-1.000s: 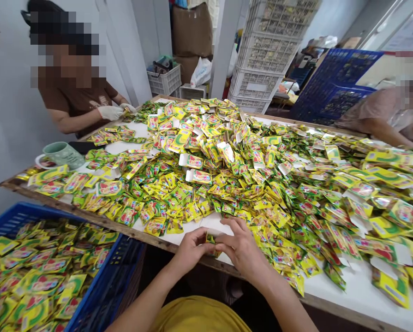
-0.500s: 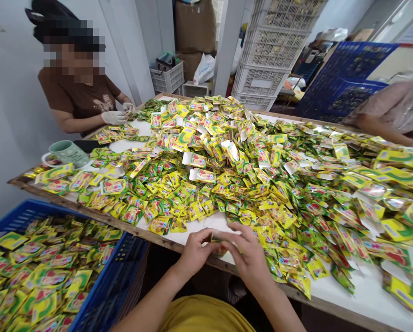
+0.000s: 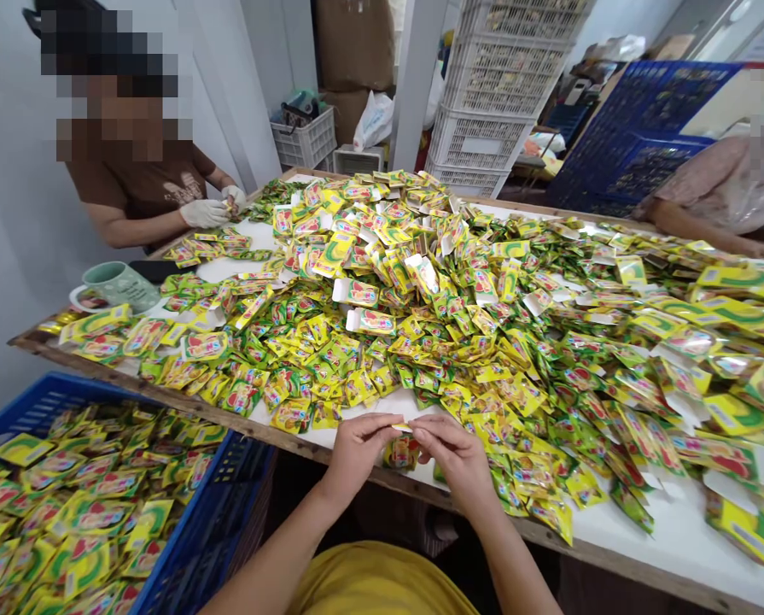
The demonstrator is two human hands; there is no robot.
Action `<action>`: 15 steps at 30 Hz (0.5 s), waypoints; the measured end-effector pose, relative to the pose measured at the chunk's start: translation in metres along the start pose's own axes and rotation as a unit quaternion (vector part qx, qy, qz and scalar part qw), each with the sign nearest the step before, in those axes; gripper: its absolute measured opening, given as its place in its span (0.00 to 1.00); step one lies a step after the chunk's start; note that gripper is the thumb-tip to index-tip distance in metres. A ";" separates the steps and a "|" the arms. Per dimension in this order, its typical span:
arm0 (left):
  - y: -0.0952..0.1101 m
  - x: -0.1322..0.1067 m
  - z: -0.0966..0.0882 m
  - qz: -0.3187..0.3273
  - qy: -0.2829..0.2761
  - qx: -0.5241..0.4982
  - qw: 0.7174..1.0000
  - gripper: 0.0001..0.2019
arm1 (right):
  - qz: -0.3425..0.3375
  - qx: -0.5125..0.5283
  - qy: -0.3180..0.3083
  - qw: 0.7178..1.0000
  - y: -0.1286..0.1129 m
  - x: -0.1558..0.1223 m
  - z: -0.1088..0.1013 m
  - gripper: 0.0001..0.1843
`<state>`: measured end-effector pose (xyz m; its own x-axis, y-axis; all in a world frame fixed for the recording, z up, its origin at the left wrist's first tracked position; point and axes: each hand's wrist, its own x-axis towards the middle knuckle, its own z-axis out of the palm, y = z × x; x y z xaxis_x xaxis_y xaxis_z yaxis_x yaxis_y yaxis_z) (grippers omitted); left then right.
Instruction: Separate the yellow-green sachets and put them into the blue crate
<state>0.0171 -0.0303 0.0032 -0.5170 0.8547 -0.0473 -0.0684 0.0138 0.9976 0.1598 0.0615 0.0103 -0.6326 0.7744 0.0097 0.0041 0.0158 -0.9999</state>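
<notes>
Over the table's front edge, my left hand [image 3: 364,448] and my right hand [image 3: 451,453] pinch one small yellow carton [image 3: 402,453] between them. Its printed front hangs below my fingers, and its top edge runs between both sets of fingertips. Part of the carton is covered by the fingers. Just beyond my hands lies a heap of yellow and green sachets [image 3: 330,367]. Open-ended small cartons [image 3: 372,322] with white flaps lie on and among the sachets.
A blue crate [image 3: 55,384] full of cartons stands at the left below the wooden-edged table [image 3: 259,431]. A green mug [image 3: 122,286] sits at the left end. One person with gloved hands [image 3: 206,212] works at far left, another [image 3: 708,192] at right. White crates [image 3: 484,102] are stacked behind.
My fingers have come together at the carton's top edge, and its printed front now shows. My right fingers, lifted and spread before, are now closed on it. The view has shifted slightly.
</notes>
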 end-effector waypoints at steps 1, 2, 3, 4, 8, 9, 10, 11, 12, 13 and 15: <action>-0.001 -0.001 0.000 0.030 -0.005 0.028 0.999 0.09 | 0.006 0.000 0.007 1.000 0.001 0.000 -0.001 0.12; -0.002 -0.001 0.000 0.054 -0.011 0.047 0.997 0.09 | 0.012 -0.004 0.013 1.000 0.003 0.000 -0.001 0.12; -0.003 -0.002 0.000 0.071 -0.015 0.059 0.996 0.10 | 0.016 -0.008 0.018 1.000 0.004 0.000 -0.001 0.13; -0.003 -0.002 0.000 0.083 -0.016 0.068 0.994 0.10 | 0.017 -0.011 0.023 1.000 0.006 0.000 -0.001 0.13; -0.003 0.004 0.004 0.164 -0.030 0.122 0.978 0.08 | 0.027 -0.001 0.044 0.999 0.007 0.001 -0.003 0.12; -0.002 0.006 0.005 0.184 -0.042 0.138 0.972 0.07 | 0.035 -0.002 0.045 0.998 0.006 0.001 -0.004 0.12; -0.001 0.008 0.005 0.201 -0.054 0.151 0.966 0.07 | 0.042 -0.008 0.040 0.998 0.005 0.001 -0.006 0.12; 0.000 0.010 0.005 0.213 -0.065 0.158 0.962 0.07 | 0.041 -0.019 0.035 0.998 0.004 0.002 -0.008 0.11; 0.000 0.011 0.005 0.222 -0.075 0.159 0.959 0.07 | 0.030 -0.035 0.026 0.999 0.003 0.001 -0.009 0.10; 0.000 0.012 0.004 0.231 -0.085 0.157 0.956 0.07 | 0.005 -0.057 0.016 0.998 0.003 0.001 -0.011 0.09; -0.001 0.011 0.000 0.256 -0.103 0.140 0.951 0.07 | -0.063 -0.105 -0.003 0.993 0.001 -0.003 -0.013 0.06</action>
<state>0.0117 -0.0210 0.0013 -0.2408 0.8699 0.4305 0.3921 -0.3186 0.8630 0.1714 0.0676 0.0093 -0.6434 0.7537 0.1339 0.0847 0.2440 -0.9661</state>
